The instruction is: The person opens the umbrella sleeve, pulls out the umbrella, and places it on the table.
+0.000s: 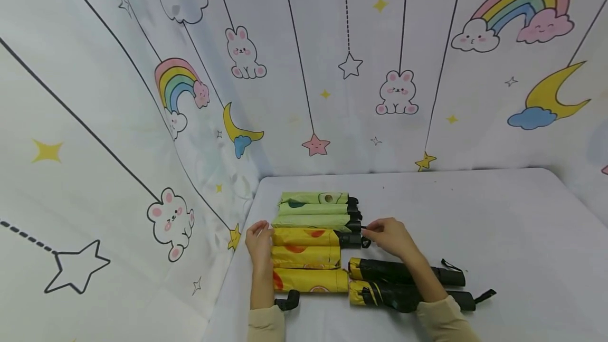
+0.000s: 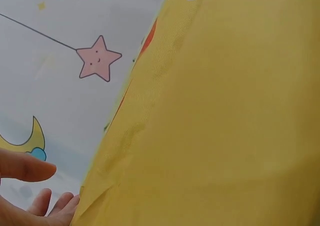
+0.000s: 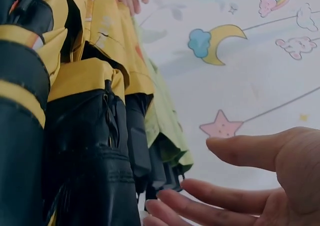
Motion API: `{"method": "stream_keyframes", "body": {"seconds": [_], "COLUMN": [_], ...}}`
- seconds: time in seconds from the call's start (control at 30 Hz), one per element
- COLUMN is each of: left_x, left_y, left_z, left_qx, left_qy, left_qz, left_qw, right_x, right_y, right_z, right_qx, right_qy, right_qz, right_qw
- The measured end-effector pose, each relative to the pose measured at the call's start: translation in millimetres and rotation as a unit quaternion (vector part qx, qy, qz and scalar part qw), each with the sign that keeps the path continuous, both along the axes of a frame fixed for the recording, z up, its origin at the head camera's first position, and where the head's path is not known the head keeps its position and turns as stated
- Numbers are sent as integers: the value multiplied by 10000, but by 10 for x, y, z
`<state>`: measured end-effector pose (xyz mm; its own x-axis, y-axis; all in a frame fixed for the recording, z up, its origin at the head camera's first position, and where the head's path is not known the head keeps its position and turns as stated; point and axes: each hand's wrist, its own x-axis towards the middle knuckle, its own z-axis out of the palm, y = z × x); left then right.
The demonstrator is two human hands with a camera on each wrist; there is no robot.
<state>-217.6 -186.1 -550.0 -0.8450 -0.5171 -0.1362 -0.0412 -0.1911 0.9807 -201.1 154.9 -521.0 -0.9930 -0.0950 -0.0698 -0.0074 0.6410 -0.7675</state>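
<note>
Loose-fingered, the left hand (image 1: 259, 244) and right hand (image 1: 391, 235) flank a folded, red-patterned yellow fabric umbrella (image 1: 304, 237), best nudged evenly from both ends.

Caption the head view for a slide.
Left hand and right hand on opposite sides of folded green umbrellas and yellow umbrellas lined up on a white table.
</note>
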Motion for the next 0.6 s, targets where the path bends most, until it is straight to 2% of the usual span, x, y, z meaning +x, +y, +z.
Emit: {"method": "stream_keyframes", "body": {"seconds": [0.17,0.5,0.6], "left_x": [-52,-108,-120], "left_y": [15,13,11], "left_z": [-33,-101,-117], "left_qx": [34,69,37], "left_qy": [1,-58,-64], "left_qz": [43,78,103], "left_qw": [10000,9999,9999], "right_x": [-8,-103,-127], "right_y": [-43,-109,-137], "right_z": [-6,-69,-103], "right_qx": [-23,-128,71], "right_qy": [-118,-464,-430], "right_qz": [163,215,287], "right_qw": [9998,9986,9986]}}
